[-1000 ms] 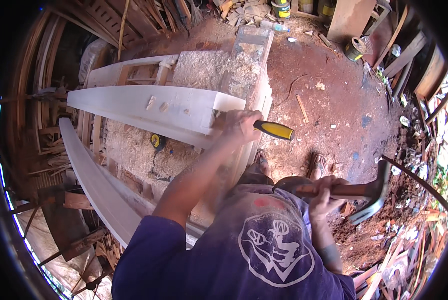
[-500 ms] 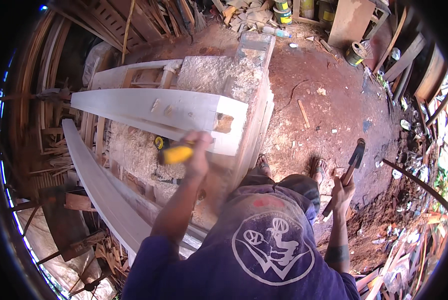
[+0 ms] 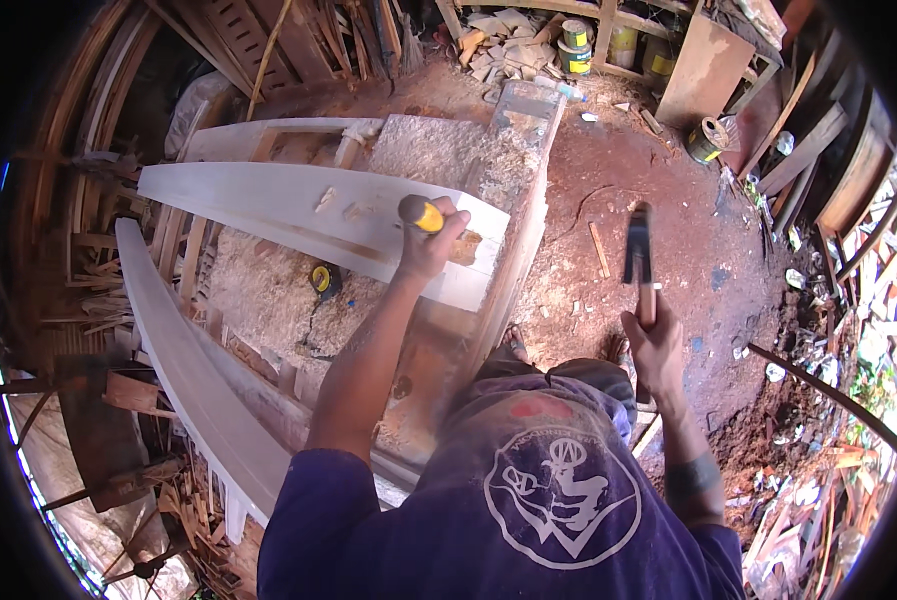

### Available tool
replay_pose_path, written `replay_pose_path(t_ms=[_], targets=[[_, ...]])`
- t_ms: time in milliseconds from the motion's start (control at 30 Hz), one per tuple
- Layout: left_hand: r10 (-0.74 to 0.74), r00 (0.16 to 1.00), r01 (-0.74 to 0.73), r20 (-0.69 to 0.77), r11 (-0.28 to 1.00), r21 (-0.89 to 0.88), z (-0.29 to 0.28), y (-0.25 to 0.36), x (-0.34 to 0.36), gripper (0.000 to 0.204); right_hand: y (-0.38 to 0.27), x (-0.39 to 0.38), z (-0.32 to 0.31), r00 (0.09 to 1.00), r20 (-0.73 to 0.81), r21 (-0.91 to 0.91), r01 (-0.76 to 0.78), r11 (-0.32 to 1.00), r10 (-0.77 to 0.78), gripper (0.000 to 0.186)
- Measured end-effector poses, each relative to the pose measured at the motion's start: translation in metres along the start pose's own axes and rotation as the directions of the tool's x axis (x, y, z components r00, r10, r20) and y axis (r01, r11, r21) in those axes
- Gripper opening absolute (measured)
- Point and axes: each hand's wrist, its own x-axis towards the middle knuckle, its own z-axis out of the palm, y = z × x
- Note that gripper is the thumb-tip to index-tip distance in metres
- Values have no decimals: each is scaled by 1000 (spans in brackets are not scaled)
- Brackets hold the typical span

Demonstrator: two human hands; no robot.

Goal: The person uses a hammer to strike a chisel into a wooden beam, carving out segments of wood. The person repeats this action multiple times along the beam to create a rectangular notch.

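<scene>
My left hand (image 3: pixel 432 250) is closed round a chisel with a yellow and dark handle (image 3: pixel 424 214). It stands over the right end of a pale, planed timber beam (image 3: pixel 258 205), beside a rough notch (image 3: pixel 465 248) cut in the beam's face. The chisel's blade is hidden behind my hand. On the right, my right hand (image 3: pixel 656 345) grips the wooden handle of a hammer (image 3: pixel 639 250), whose dark metal head is raised above the floor, apart from the chisel. Small wood chips (image 3: pixel 325 198) lie on the beam.
The beam rests on a bench strewn with shavings (image 3: pixel 258 280). A round yellow and black object (image 3: pixel 321 278) lies there. A second long curved timber (image 3: pixel 183 365) is nearer to me on the left. Tins (image 3: pixel 706 140) and a leaning board (image 3: pixel 705 72) stand at the back right.
My left hand has moved up and right with the chisel, from the beam's near edge to beside the notch, turning the handle upward. My right hand has raised the hammer and brought it leftward.
</scene>
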Motion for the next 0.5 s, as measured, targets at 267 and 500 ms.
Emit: replay_pose_path(t_ms=[267,500], targets=[[223,967,-253,126,906,338,-12,-17,2,15,-170,18,-9,707,49,-182,701,689,-706,24],[147,981,-163,129,979,124,14,-12,1,11,-164,43,1,775,369,-618,617,487,-513,28]])
